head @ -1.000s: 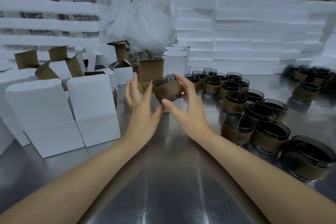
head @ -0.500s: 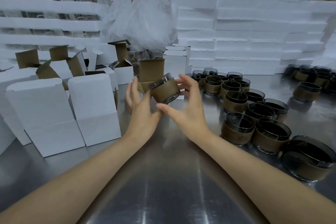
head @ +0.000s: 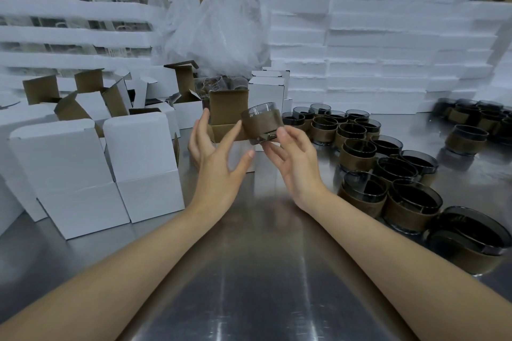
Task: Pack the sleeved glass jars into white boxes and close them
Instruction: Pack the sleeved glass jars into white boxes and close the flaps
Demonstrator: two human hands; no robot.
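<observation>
Steel table point(head: 249, 271), foam stacks point(head: 374, 50) behind. Sleeved jar point(head: 261, 126) pinched in right hand point(head: 293, 163), tilted, mouth up-left, above open white box point(head: 227, 130). Left hand point(head: 216, 169) fingers spread, fingertip touching jar's left side.

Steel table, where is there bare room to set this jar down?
Bare steel table lies between the forearms, bordered left by closed white boxes and right by the sleeved jars. A smaller patch sits between the jar cluster and the far-right jars. The back is crowded.
</observation>
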